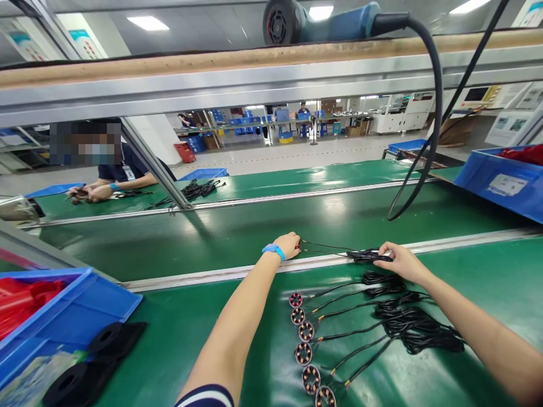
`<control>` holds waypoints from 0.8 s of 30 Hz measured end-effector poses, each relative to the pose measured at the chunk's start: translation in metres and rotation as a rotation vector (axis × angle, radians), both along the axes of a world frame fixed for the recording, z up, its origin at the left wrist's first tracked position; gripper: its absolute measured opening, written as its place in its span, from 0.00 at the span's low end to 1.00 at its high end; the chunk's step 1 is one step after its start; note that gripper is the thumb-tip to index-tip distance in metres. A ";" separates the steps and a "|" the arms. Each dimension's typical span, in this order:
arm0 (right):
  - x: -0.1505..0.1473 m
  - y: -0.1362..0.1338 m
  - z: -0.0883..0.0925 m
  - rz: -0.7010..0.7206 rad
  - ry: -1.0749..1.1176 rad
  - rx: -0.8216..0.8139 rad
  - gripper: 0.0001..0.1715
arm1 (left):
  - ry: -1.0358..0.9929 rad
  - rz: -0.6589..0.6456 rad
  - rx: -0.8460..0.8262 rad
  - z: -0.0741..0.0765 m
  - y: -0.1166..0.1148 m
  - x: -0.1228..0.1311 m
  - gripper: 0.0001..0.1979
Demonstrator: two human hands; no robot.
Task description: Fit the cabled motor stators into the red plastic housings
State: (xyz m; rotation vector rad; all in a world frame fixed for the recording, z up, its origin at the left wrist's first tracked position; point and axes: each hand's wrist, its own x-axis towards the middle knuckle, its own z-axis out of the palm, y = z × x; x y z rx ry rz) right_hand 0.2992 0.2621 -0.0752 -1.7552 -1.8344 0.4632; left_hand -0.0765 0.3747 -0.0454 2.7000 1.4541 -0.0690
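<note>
Under the right hand's (pixel 401 263) thumb and fingertips a coiled cable (pixel 365 256) is pinched, its two thin leads reaching toward the left hand (pixel 288 246), whose fingers close on a small part (pixel 298 245), mostly hidden. Below both grips, nearer the body, six round coils (pixel 306 332) line up on the green surface (pixel 169 339), with more cables (pixel 403 316) to their right. Well left of the grips sits a blue bin (pixel 106 294); beyond them are a co-worker's hands (pixel 98 193).
</note>
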 end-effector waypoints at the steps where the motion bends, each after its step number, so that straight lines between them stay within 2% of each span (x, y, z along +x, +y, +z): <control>1: 0.003 -0.002 -0.003 -0.006 -0.017 0.003 0.21 | -0.006 0.002 -0.003 0.002 -0.007 0.000 0.09; 4: 0.014 -0.008 -0.013 0.017 -0.036 0.001 0.20 | -0.050 0.002 0.000 0.003 -0.040 -0.003 0.07; 7: 0.025 -0.013 -0.019 0.108 -0.035 -0.041 0.23 | -0.121 -0.004 -0.010 0.000 -0.078 -0.013 0.07; 10: 0.031 -0.015 -0.014 0.202 -0.101 -0.027 0.24 | -0.225 0.010 -0.008 -0.007 -0.109 -0.027 0.09; 12: 0.024 -0.016 -0.005 0.189 -0.192 0.075 0.26 | -0.305 0.031 -0.008 -0.012 -0.121 -0.035 0.10; 15: -0.017 -0.018 0.012 0.218 -0.202 0.192 0.24 | -0.420 0.042 -0.043 -0.020 -0.131 -0.043 0.07; 18: -0.088 -0.020 0.023 0.432 -0.098 0.104 0.16 | -0.531 0.050 -0.082 -0.026 -0.133 -0.047 0.04; 21: -0.158 -0.017 0.021 0.624 -0.072 0.018 0.09 | -0.625 0.058 -0.122 -0.031 -0.131 -0.049 0.05; 24: -0.199 -0.010 0.010 0.647 -0.079 -0.059 0.12 | -0.695 0.061 -0.166 -0.034 -0.128 -0.050 0.06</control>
